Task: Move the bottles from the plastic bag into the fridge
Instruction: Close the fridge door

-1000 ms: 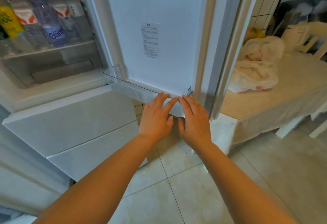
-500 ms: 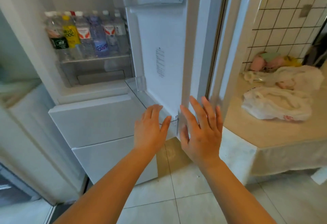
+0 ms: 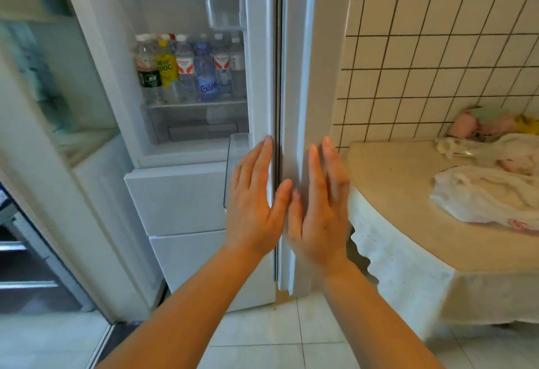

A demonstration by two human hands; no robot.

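Bottles (image 3: 189, 69) standing upright in a close row on a glass shelf (image 3: 198, 104) inside the fridge (image 3: 175, 193), at about 11 o'clock from the hands in the head view; among them a yellow-labelled one (image 3: 166, 68), a dark-labelled one (image 3: 150, 72) at its 9 o'clock, two with red-and-white labels, and a blue-labelled one (image 3: 207, 81) toward 3 o'clock of the row. Below that shelf a clear drawer, then two white drawer fronts stacked lower down. Fridge door (image 3: 294, 106) seen almost edge-on, running from 12 o'clock down to 6 o'clock through the middle of the view, with clear door bins showing at its 9 o'clock side. Left hand (image 3: 256, 202) flat against the door's inner edge, fingers straight and together, thumb spread toward 3 o'clock, grip apart and holding nothing. Right hand (image 3: 318, 208) flat against the door's outer face just beside it, fingers straight, somewhat blurred, grip likewise apart and holding nothing; the two thumbs nearly touching. At 3 o'clock a desk (image 3: 408, 223) with a beige top and a white lace-edged cloth hanging from it, against a tiled wall (image 3: 437, 48). White plastic bag (image 3: 481, 199) lying crumpled on the desk, well apart from the fridge; contents cannot be told. More pale and pinkish bundles at the desk's far edge by the wall. Pale tiled floor at 6 o'clock.
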